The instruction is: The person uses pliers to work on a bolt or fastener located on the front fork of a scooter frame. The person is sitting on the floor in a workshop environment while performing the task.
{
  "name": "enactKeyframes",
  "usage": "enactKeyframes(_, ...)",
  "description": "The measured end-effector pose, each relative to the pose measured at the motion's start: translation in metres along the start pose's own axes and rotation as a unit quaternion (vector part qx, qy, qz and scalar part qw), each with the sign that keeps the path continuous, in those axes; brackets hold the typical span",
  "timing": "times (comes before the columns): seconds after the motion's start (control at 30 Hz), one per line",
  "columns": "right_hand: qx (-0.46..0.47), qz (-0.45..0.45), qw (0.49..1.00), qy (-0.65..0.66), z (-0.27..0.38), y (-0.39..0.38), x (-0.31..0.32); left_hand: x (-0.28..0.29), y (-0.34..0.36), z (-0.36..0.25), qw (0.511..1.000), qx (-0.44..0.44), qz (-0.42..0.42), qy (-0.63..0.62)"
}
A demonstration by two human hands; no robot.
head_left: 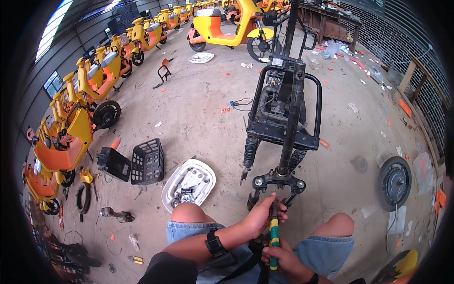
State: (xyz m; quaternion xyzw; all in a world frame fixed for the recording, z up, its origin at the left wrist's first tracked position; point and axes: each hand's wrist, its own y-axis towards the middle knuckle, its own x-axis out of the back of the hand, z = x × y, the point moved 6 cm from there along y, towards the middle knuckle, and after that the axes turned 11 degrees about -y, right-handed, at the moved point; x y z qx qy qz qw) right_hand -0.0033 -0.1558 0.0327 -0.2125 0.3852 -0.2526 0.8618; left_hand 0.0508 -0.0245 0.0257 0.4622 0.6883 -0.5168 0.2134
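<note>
My right hand (285, 259) is closed round the lower part of a hand tool with a green and yellow striped handle (274, 233). Higher up, my left hand (263, 214) is closed about the tool's far end, just below the black fork clamp (277, 181) of a stripped scooter frame (289, 128). The tool's tip is hidden by my fingers, so its exact kind cannot be told. Two bolt heads show on the clamp, one at each side. The frame lies in front of me, its steering tube pointing at my hands, between my bent knees.
Left of my knee is a white tray (211, 176) of metal parts, beside a black plastic basket (147, 162). A power tool (117, 215) and pliers (136, 260) lie on the floor. A wheel (396, 183) is at right. Yellow scooters (100, 75) line the left; another (231, 26) stands behind.
</note>
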Motion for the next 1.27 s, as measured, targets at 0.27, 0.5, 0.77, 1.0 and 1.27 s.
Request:
enactKeyframes(0.27,0.154,-0.131,0.952,-0.227,0.008,0.008,0.012,-0.009,-0.009,0.014,0.99,0.004,-0.028,0.136)
enactKeyframes(0.5,0.244,-0.293,0.801,-0.461,0.055,-0.032,-0.003,-0.039,-0.032,0.03,0.944,-0.035,0.11,0.308)
enactKeyframes(0.77,0.089,-0.288,0.748,-0.591,0.086,-0.051,-0.032,-0.048,-0.043,0.032,0.976,0.068,0.15,0.141)
enactKeyframes(1.0,0.09,-0.133,0.933,-0.323,0.035,-0.006,0.013,-0.006,-0.014,0.051,0.991,0.023,-0.015,0.132)
enactKeyframes(1.27,-0.06,-0.095,0.988,-0.103,-0.02,0.003,0.044,0.023,-0.007,0.074,0.949,0.044,-0.098,0.297)
